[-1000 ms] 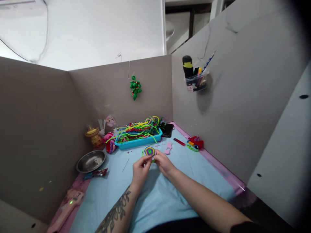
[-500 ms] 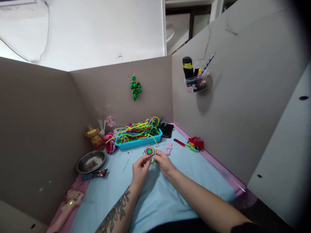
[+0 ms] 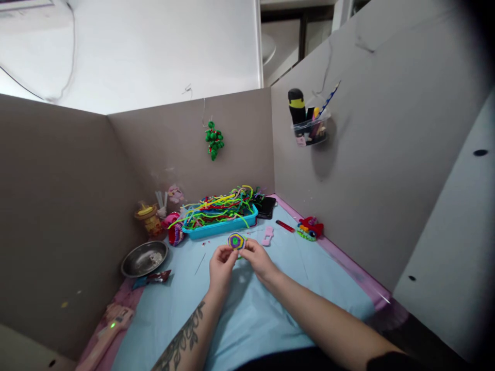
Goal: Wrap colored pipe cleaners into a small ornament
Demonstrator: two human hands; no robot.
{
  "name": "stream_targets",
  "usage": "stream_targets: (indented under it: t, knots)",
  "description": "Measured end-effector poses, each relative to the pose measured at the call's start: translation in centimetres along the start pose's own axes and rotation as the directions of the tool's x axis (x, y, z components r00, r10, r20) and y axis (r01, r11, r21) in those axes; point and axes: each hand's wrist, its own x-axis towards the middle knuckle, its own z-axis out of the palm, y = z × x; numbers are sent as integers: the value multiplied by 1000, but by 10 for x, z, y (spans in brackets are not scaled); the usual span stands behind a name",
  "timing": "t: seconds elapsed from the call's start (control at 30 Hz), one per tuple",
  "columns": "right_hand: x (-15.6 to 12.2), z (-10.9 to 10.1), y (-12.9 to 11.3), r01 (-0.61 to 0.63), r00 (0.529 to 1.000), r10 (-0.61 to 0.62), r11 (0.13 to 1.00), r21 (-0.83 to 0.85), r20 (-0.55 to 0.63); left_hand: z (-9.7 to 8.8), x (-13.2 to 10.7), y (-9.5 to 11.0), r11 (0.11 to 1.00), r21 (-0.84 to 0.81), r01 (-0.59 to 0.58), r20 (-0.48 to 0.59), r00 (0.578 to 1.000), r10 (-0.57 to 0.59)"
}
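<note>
Between my hands, a little above the table, is a small hexagonal coil of pipe cleaners point(image 3: 236, 241) with a green centre and purple, yellow and blue rings. My left hand point(image 3: 223, 262) pinches its lower left edge with thumb and fingers. My right hand point(image 3: 258, 257) grips its right side, fingers closed. A bit of green pipe cleaner shows below the coil between the hands. Just beyond stands a blue tray point(image 3: 216, 230) heaped with loose pipe cleaners point(image 3: 222, 208) in many colours. A pink flat piece point(image 3: 267, 236) lies right of my right hand.
At the left sit a metal bowl point(image 3: 133, 263), a wrapper point(image 3: 158, 276) and a pink device point(image 3: 112, 330) with a green light. A red cutter-like stick point(image 3: 285, 225) and a red and green pipe-cleaner item point(image 3: 310, 228) lie at the right. Grey partitions point(image 3: 240, 139) enclose the table.
The coil has tilted slightly so that more of its face shows, and it has shifted a little left with both hands. The hold on it stays the same.
</note>
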Motion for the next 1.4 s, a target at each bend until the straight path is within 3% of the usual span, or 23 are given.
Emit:
stream_targets:
  t: [0.23,0.6,0.93,1.2,1.4]
  knots:
    - [-3,5,0,9,999,-8,1000,28,-46,6,-2,5,989,-118,84,-54,994,-90]
    - [-3,6,-7,-23,999,20,998,65,44,5,-2,4,987,-106,124,-37,991,-129]
    - [-4,-3,-11,67,992,-90,972,-226,-92,-4,4,5,987,-87,134,-97,985,-142]
    - [0,-1,-2,0,996,-10,993,-116,-89,2,0,5,990,-45,133,17,991,-132]
    - [2,-3,1,49,993,-63,988,-146,-96,-1,1,7,995,43,95,66,993,-98]
